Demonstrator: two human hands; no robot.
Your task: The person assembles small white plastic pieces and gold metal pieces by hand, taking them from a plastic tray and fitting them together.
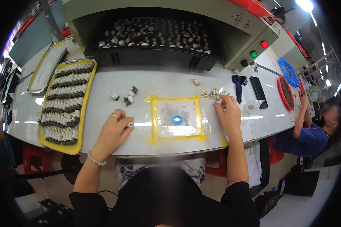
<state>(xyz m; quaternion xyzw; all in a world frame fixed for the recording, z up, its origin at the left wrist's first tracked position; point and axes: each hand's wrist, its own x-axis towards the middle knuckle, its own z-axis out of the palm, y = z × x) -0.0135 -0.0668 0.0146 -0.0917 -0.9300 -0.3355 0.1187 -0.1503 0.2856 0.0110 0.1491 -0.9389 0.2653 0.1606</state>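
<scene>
Left hand [113, 128] pinches a small white fitting [130, 124] between thumb and fingertips, just left of the yellow-taped square [177, 119] at the bench's [170, 81] front edge; right hand [228, 113] has its fingers curled down onto a little heap of brass pieces [213, 93] just beyond the square's far right corner, though whether it grips one I cannot tell; by my reading the work is well along; the yellow tray [85, 89] at the bench's left end carries row upon row of finished-looking parts and seems nearly full, with only slight room near its front; yet a few loose fittings [125, 97] lie mid-bench, and the dark bin [155, 56] at the back edge holds a great many more, so plenty appears left to do.
</scene>
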